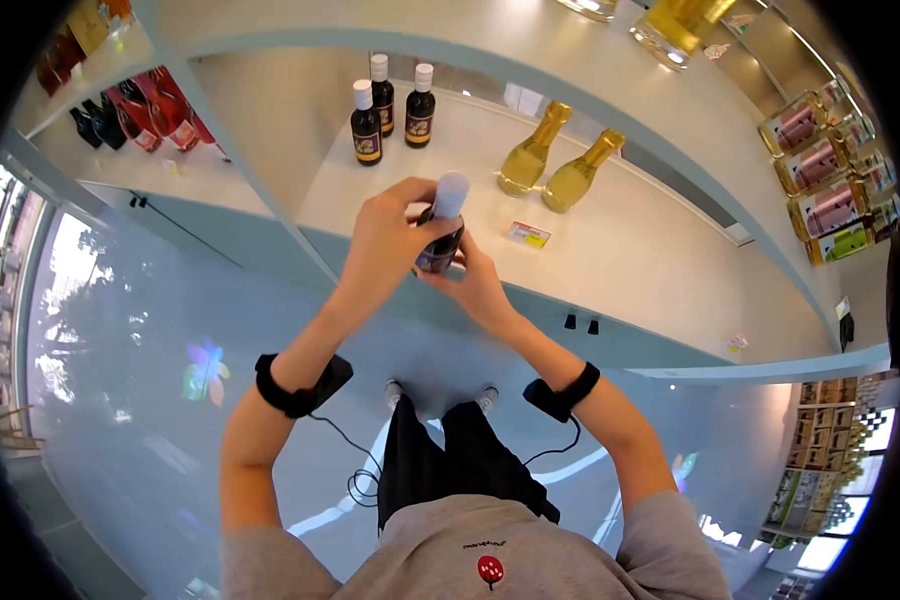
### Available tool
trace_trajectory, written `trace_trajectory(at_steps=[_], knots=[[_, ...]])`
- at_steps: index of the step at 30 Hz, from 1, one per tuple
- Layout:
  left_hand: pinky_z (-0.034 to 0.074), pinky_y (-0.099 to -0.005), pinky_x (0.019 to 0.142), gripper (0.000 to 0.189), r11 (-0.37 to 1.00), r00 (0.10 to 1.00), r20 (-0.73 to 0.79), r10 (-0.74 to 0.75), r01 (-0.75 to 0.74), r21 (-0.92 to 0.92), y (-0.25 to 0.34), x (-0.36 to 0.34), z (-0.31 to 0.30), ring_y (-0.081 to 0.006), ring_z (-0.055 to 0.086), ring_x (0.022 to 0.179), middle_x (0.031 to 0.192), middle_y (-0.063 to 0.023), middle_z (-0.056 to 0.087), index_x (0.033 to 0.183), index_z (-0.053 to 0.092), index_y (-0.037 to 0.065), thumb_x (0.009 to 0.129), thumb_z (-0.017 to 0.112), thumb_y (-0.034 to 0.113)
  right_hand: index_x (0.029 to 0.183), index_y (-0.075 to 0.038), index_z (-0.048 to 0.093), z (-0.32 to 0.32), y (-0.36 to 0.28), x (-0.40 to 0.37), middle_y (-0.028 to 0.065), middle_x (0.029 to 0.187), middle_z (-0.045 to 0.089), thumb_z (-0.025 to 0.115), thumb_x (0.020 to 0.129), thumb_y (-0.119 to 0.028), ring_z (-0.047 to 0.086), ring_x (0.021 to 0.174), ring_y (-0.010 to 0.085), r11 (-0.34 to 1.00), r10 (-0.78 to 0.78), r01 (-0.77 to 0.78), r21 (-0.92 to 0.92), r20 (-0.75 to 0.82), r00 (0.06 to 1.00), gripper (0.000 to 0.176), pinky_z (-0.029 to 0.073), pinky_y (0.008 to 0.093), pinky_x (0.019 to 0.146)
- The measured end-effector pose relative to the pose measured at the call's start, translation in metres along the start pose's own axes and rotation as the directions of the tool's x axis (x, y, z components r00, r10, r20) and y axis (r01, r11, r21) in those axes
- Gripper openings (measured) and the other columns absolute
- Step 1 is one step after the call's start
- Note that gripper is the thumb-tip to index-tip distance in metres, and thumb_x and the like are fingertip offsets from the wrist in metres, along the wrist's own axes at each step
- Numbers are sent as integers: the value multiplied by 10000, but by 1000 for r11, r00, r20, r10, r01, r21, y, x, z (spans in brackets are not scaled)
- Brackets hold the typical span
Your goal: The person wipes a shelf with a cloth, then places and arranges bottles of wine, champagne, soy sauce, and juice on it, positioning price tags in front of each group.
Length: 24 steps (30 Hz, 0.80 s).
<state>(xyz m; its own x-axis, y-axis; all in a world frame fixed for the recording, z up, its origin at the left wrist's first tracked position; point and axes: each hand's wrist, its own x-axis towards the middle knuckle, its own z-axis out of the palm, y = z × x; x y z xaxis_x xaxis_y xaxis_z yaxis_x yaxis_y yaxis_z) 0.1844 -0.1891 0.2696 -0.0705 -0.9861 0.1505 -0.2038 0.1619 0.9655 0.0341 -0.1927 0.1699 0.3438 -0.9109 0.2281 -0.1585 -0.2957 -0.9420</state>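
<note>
**Small dark bottle held in both hands over the shelf**

Head view: the left hand (395,235) closes around the dark bottle (440,248) from the side, and the right hand (475,285) grips it from below, above the front edge of the shelf (630,260). It is probably glass: stiff, smooth, breakable, and best taken around the body, not the white cap (451,193). The fingers hide its label and base. Three similar bottles (385,105) stand near the back edge.

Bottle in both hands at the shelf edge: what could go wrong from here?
1. The bottle is gripped by the left hand and right hand near the front edge of the shelf. A slip could drop it to the floor.
2. Three dark bottles and two yellow bottles stand close behind it, so a push inward may knock them.
3. The wrist cables hang loose and might snag.
</note>
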Motion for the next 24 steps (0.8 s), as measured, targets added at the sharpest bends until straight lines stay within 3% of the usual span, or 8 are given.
trace_trajectory(at_steps=[3,4,7,12,15,18,21,24], knots=[[497,-324,853,294,1000,999,-46,27,-27,-12,-23,21,-4,-177,601,944,965,-93,629,1009,616,-2,743,704,88,1119,-25,469,5,19,26,102,1028,593,742,702,-71,590,942,193,1000,-24,24,8,-26,999,500,464,326,867],[476,-336,872,410,999,999,26,38,-38,-5,-36,34,-10,-191,569,1015,1053,-103,604,1112,569,18,744,715,123,1128,-23,465,6,25,36,112,1033,595,741,705,-62,592,964,196,1000,-26,27,15,-40,999,507,472,336,874],[436,-335,909,559,956,966,-101,238,-251,-151,-68,52,-10,-202,507,1111,1165,-105,550,1236,476,55,748,722,172,1131,-18,460,7,41,63,129,1050,592,740,708,-62,595,982,208,999,-43,41,-26,-82,996,509,486,345,866],[389,-350,953,628,905,960,-258,-104,-16,-426,-171,63,7,-234,443,1178,1230,-158,480,1266,405,-23,792,696,270,1081,-9,468,16,74,106,134,1015,611,749,701,-74,600,972,215,995,-15,3,-99,-122,992,477,500,352,836],[384,-343,959,577,848,939,-314,-141,-49,-528,-206,70,18,-229,440,1181,1241,-157,471,1275,396,-18,826,659,231,1077,-4,469,28,88,130,133,1015,609,737,704,-64,600,957,206,999,4,-12,-48,-166,986,463,499,344,817],[383,-336,961,497,864,932,-346,-104,-88,-496,-225,75,16,-224,460,1156,1213,-131,488,1254,418,-2,838,632,169,1086,0,465,34,98,149,135,1017,608,730,703,-61,595,939,189,998,-2,-8,-55,-182,983,470,496,322,796],[390,-336,947,454,962,875,-481,58,-178,-208,-236,83,7,-233,482,1109,1185,-116,491,1214,440,11,816,634,110,1104,-1,462,33,106,160,130,1031,607,741,691,-68,594,928,176,997,43,-54,-58,-178,983,503,495,309,791],[397,-337,929,475,991,819,-571,57,-116,-67,-240,94,-10,-252,478,1076,1174,-115,468,1193,438,21,776,658,79,1120,-5,458,36,116,168,123,1041,605,748,686,-69,594,927,173,999,24,-28,-20,-201,979,525,494,306,788]])
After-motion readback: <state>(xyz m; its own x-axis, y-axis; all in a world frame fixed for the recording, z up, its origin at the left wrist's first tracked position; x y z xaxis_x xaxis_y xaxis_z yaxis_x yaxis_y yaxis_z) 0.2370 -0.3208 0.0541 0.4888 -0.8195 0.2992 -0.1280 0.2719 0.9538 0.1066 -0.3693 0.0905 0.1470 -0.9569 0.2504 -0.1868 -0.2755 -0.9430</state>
